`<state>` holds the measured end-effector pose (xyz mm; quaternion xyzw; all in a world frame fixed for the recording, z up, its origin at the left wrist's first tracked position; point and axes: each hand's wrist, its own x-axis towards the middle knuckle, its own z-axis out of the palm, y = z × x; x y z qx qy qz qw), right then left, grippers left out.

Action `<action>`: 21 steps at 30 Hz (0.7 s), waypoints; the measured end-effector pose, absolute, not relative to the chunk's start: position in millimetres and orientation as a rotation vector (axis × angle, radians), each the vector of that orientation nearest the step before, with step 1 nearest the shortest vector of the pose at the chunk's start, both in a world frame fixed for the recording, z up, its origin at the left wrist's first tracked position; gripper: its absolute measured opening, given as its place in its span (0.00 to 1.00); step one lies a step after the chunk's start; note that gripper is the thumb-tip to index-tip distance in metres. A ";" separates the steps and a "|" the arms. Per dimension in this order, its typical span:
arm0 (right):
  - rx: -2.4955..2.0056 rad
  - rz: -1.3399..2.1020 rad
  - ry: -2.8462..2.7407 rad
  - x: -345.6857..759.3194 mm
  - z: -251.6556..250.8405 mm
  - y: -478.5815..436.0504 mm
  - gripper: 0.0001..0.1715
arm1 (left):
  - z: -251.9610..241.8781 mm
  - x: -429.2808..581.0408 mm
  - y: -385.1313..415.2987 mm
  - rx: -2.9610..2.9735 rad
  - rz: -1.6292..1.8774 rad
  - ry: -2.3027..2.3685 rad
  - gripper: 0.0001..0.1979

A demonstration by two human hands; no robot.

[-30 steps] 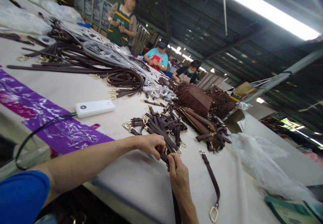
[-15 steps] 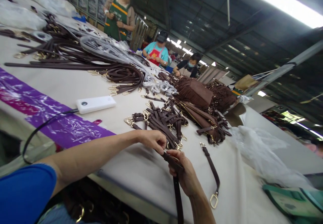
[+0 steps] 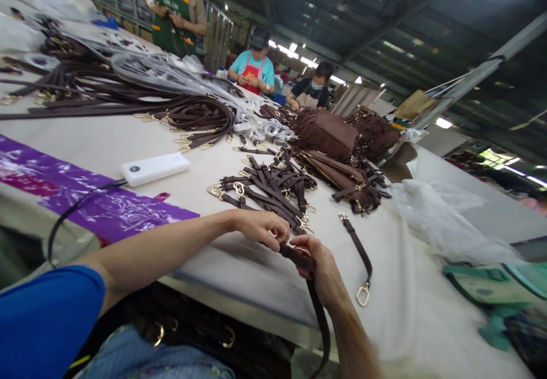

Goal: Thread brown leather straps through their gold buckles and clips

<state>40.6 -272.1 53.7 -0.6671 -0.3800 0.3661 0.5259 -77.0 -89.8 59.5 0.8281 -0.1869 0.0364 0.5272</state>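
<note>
Nearest you, the brown strap's (image 3: pixel 301 259) tail hangs past your right hand (image 3: pixel 328 273); both it and your left hand (image 3: pixel 261 228) pinch the strap above the desk's (image 3: pixel 393 253) near edge. The gripped stretch slants from upper left to lower right; best hold it flat, untwisted. Short straps (image 3: pixel 276 188) lie beyond.

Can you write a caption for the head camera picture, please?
Left hand and right hand hold a dark brown strap at the table, near a pile of straps with gold clasps.
</note>
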 end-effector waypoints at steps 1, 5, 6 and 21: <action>-1.629 0.862 -0.900 42.5 53.5 -276.5 0.37 | 60.8 -77.2 -89.8 1.991 0.071 -0.447 0.10; -1.779 0.583 -0.854 56.2 51.7 -296.8 0.34 | 58.9 -76.7 -89.4 2.043 0.049 -0.442 0.10; -1.829 0.471 -0.870 60.3 51.0 -302.3 0.32 | 57.7 -76.7 -89.4 2.059 0.050 -0.438 0.10; -1.869 0.753 -0.966 54.9 80.3 -380.0 0.29 | 104.2 -130.2 -117.1 1.994 -0.334 -0.107 0.05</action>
